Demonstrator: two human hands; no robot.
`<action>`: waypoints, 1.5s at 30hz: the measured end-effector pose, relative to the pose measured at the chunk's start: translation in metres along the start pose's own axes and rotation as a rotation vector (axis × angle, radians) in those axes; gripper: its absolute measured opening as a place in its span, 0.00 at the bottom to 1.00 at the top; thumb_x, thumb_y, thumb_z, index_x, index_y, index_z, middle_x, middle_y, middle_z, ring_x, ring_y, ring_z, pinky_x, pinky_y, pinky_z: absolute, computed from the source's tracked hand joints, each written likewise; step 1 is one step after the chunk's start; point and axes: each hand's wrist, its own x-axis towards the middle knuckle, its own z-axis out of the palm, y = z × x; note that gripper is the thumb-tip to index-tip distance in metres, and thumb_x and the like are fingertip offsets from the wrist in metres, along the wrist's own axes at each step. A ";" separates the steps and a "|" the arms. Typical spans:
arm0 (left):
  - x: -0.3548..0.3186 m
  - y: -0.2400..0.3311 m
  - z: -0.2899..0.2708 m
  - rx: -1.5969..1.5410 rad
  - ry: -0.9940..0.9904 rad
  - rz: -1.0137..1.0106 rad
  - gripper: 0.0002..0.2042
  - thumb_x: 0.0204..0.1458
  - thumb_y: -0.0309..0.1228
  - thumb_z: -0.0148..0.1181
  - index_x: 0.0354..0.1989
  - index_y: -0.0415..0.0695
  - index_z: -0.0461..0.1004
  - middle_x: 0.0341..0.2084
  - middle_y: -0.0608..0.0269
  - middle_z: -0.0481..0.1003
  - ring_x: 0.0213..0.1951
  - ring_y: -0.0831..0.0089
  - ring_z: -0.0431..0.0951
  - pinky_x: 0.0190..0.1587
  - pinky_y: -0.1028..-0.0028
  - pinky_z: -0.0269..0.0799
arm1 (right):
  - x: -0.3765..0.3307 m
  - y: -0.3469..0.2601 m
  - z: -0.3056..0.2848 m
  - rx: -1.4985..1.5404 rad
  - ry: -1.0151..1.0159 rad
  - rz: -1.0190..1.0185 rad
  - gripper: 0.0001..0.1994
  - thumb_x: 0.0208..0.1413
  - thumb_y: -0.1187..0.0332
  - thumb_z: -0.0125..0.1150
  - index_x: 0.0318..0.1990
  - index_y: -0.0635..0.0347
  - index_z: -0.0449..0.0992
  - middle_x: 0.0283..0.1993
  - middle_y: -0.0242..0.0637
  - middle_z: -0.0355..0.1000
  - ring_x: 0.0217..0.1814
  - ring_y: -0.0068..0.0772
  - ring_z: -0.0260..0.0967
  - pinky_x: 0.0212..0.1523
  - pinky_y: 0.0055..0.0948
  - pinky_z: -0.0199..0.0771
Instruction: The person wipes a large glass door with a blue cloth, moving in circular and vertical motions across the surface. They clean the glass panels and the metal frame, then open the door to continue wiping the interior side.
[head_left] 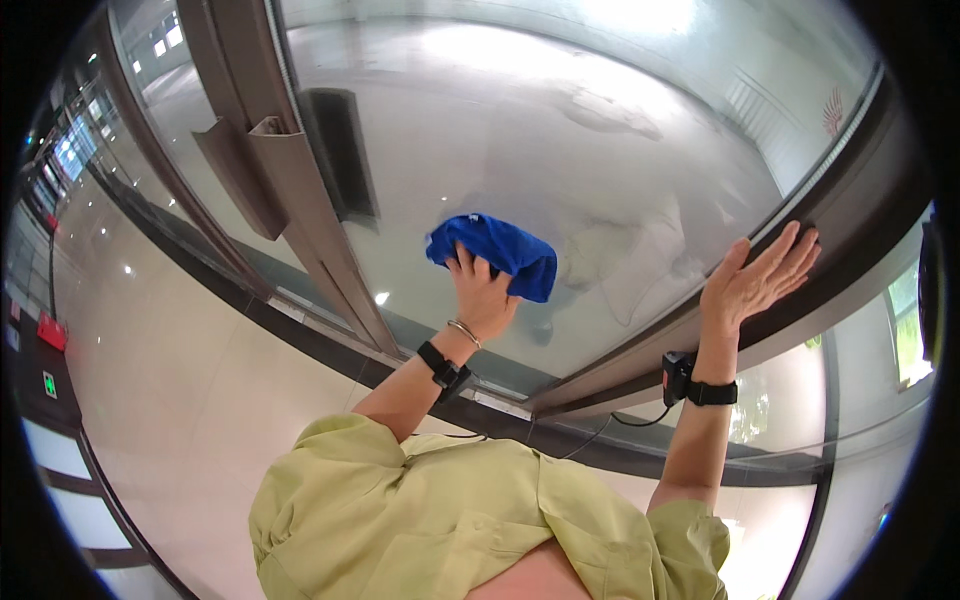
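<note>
Under the fingers of my left hand [482, 298] a bunched blue cloth [530, 266] lies against a large glass pane [420, 130]. The fingers press into its near-left part, and most of the cloth spreads to the right of them. My right hand [755, 280] rests with stretched fingers on the brown frame [850, 190] along the pane's right side, holding nothing. On each wrist sits a black strap with a small device, and a bracelet circles the left wrist too. A faint reflection of a light shape shows in the glass between the hands.
Left of the pane stands a brown upright with long protruding door handles [290, 170]. Beyond it runs a pale tiled floor [170, 360], with a red box [52, 333] at the far left. A thin black cable [640, 422] hangs from the device on the right wrist.
</note>
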 end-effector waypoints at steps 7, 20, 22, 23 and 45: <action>0.086 -0.085 -0.041 -0.230 0.503 -0.630 0.33 0.62 0.49 0.42 0.57 0.23 0.60 0.66 0.29 0.38 0.65 0.42 0.49 0.65 0.49 0.44 | 0.001 0.010 -0.002 -0.038 0.078 -0.029 0.29 0.65 0.50 0.40 0.67 0.60 0.58 0.71 0.48 0.53 0.75 0.52 0.42 0.71 0.51 0.36; -0.048 -0.092 0.050 -0.568 0.598 -1.276 0.37 0.62 0.44 0.45 0.67 0.25 0.41 0.68 0.34 0.41 0.68 0.47 0.48 0.67 0.61 0.48 | 0.011 0.024 -0.003 -0.080 0.151 -0.092 0.27 0.64 0.47 0.42 0.64 0.52 0.63 0.70 0.41 0.55 0.72 0.44 0.49 0.69 0.48 0.49; -0.014 -0.031 0.030 -0.593 0.554 -0.954 0.37 0.60 0.41 0.48 0.68 0.28 0.41 0.69 0.39 0.39 0.70 0.52 0.43 0.68 0.62 0.48 | 0.009 0.030 -0.005 -0.088 0.152 -0.089 0.27 0.64 0.47 0.42 0.64 0.51 0.63 0.70 0.40 0.55 0.72 0.44 0.49 0.69 0.48 0.49; -0.009 -0.003 0.028 -0.530 0.467 -0.820 0.35 0.59 0.40 0.50 0.68 0.30 0.44 0.69 0.40 0.39 0.70 0.49 0.40 0.68 0.58 0.47 | 0.010 0.031 -0.005 -0.082 0.152 -0.093 0.27 0.64 0.47 0.42 0.64 0.51 0.63 0.70 0.40 0.55 0.72 0.44 0.49 0.69 0.48 0.49; -0.046 0.042 0.020 -0.093 -0.040 -0.182 0.35 0.37 0.28 0.60 0.61 0.40 0.63 0.54 0.36 0.54 0.55 0.34 0.53 0.61 0.40 0.46 | 0.011 0.030 -0.002 -0.072 0.155 -0.112 0.27 0.65 0.50 0.40 0.64 0.55 0.63 0.70 0.43 0.55 0.73 0.45 0.49 0.70 0.49 0.47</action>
